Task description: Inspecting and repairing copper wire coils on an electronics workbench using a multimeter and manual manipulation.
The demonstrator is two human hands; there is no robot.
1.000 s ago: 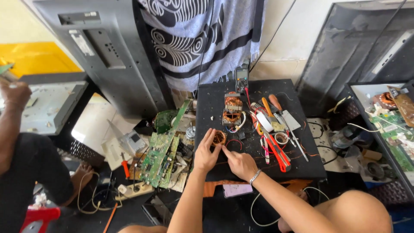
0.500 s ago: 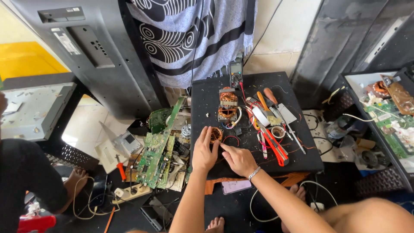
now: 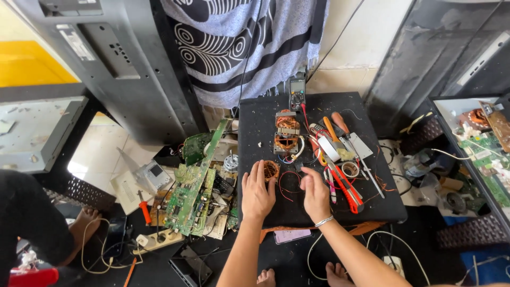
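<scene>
The left hand [image 3: 258, 192] lies back-up on the black mat [image 3: 260, 127], its fingers stretched toward a small copper coil [image 3: 271, 170] and touching its near edge. The palm hides whatever is under it, so I cannot tell whether the fingers actually grip the coil or only rest against it. The right hand [image 3: 315, 194] sits just to the right, fingers curled loosely inward. Thin red wires [image 3: 287, 183] loop between the two hands, but whether the right fingertips pinch one is hard to make out.

Farther back on the mat stand two wound motor parts [image 3: 287, 133] with copper windings, one behind the other, and a multimeter [image 3: 297, 91] at the far edge. To the right lies a jumble of tools: a screwdriver [image 3: 340, 123] with a reddish handle, red-handled cutters [image 3: 348, 188], a roll of tape [image 3: 350, 169]. They overlap, so single pieces are difficult to separate.

Left of the mat, green circuit boards [image 3: 191, 196] lean in a heap on the floor. A patterned cloth [image 3: 239, 48] hangs on the far wall. At the far left, another person's dark sleeve [image 3: 26, 218] and bare foot [image 3: 85, 220] are cut off by the frame. The wearer's own feet [image 3: 334, 273] show partly at the near edge.
</scene>
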